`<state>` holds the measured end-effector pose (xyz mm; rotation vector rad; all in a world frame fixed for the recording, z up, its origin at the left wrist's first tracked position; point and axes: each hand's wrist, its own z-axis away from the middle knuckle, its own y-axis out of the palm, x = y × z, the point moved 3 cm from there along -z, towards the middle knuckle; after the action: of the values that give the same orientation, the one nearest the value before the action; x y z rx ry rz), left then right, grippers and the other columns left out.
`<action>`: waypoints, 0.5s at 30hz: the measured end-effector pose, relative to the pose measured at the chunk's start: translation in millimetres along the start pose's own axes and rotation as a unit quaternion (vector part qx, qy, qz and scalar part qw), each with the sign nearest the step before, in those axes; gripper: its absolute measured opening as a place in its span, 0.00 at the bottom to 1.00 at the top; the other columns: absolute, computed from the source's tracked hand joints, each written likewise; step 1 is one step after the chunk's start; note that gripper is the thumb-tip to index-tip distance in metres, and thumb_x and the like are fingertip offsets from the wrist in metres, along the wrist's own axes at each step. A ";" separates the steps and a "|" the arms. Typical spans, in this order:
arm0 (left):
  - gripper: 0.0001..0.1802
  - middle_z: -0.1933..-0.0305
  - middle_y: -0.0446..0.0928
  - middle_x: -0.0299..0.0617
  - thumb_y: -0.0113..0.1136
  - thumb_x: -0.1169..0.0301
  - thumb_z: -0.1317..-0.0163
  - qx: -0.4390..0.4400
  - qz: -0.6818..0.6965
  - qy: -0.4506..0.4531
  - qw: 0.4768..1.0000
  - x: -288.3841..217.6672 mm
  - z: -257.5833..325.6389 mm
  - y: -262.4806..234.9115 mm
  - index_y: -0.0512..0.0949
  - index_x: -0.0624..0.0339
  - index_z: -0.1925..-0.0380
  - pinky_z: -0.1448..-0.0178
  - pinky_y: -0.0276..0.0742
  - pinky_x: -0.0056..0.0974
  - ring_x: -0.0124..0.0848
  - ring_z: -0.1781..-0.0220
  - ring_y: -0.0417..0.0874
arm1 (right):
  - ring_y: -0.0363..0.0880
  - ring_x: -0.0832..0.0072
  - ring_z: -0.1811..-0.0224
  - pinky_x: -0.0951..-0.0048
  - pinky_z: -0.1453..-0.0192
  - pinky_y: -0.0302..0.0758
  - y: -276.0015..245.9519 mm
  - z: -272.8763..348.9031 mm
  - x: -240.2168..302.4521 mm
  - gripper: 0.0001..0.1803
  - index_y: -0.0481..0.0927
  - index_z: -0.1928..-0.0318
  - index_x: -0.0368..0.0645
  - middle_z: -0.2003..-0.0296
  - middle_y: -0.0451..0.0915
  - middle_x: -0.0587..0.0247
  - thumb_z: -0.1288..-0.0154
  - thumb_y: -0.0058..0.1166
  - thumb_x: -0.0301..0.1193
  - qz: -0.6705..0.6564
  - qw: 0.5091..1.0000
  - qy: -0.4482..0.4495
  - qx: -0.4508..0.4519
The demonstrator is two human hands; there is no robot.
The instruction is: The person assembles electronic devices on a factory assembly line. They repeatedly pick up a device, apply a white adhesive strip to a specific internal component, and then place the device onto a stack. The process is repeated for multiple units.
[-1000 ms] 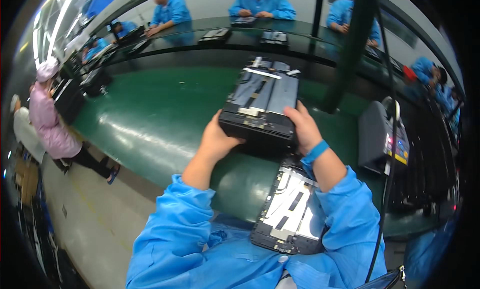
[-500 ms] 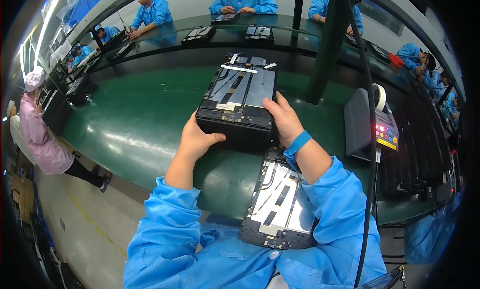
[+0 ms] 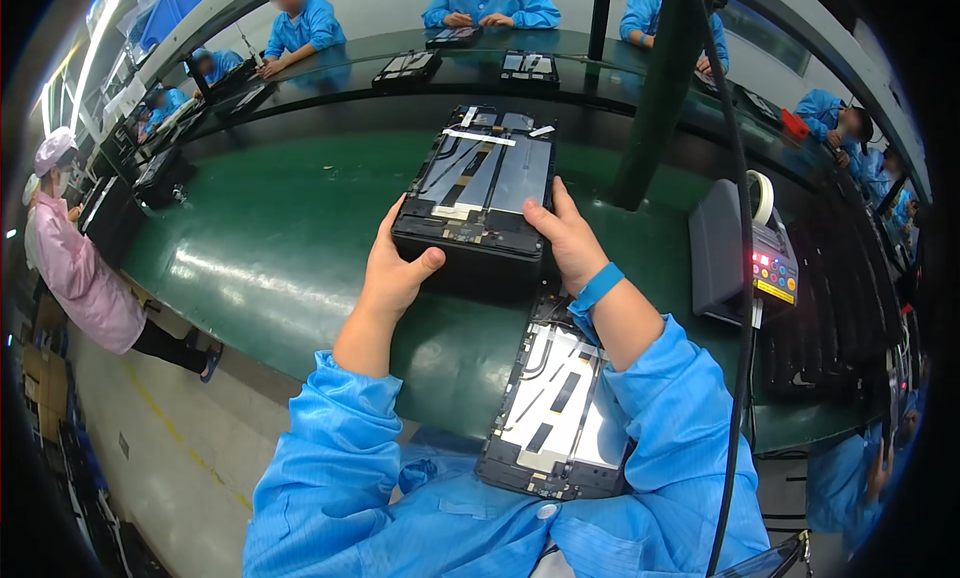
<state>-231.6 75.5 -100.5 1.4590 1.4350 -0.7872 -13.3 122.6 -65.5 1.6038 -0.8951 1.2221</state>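
Holding from both sides, with left hand [image 3: 395, 268] and right hand [image 3: 572, 240], a black stack [image 3: 470, 266] topped by an opened tablet [image 3: 482, 183], over the green surface [image 3: 270, 218], beyond a second tablet [image 3: 555, 408] at its near edge.

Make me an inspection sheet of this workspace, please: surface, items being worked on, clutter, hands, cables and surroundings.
Surface: green tabletop, glossy, reflecting light.
Work items: dark stack in both hands, its top showing silvery panels and white strips; similar open device near the person's front, partly hidden by the right sleeve.
Clutter: grey machine with lit buttons, at right; black slabs beyond it.
Hands: left hand and right hand grip opposite sides of the stack; blue band on the right wrist.
Cables: black cable hanging in front of the machine.
Surroundings: seated people in blue opposite; person in pink standing at left.
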 end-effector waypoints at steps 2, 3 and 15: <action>0.62 0.40 0.69 0.45 0.81 0.53 0.64 0.002 0.007 -0.001 1.000 -3.2 -0.4 4.1 0.55 0.70 0.33 0.32 0.63 0.37 0.34 0.37 0.70 | 0.62 0.64 0.33 0.72 0.31 0.56 -0.5 -1.0 -0.6 0.53 0.39 0.28 0.32 0.34 0.61 0.45 0.39 0.60 0.42 -0.006 1.000 -0.005 -0.005; 0.62 0.40 0.70 0.46 0.81 0.53 0.63 0.002 0.011 -0.002 1.000 -4.3 -0.3 5.8 0.55 0.71 0.34 0.33 0.63 0.37 0.34 0.38 0.70 | 0.61 0.64 0.33 0.72 0.31 0.56 -1.2 -1.6 -1.3 0.53 0.38 0.28 0.32 0.34 0.61 0.44 0.39 0.60 0.42 -0.010 1.000 -0.007 -0.007; 0.60 0.41 0.72 0.45 0.82 0.59 0.66 0.031 -0.097 0.036 0.994 3.1 2.0 -0.7 0.57 0.67 0.34 0.35 0.67 0.38 0.35 0.39 0.72 | 0.67 0.54 0.37 0.65 0.33 0.63 -1.4 45.4 43.1 0.33 0.67 0.40 0.33 0.41 0.69 0.43 0.43 0.60 0.37 0.390 0.886 -0.232 -0.096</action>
<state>-231.6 74.9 -104.2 1.4215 1.6385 -0.9124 13.0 79.2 -28.9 1.4238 -2.0465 1.2079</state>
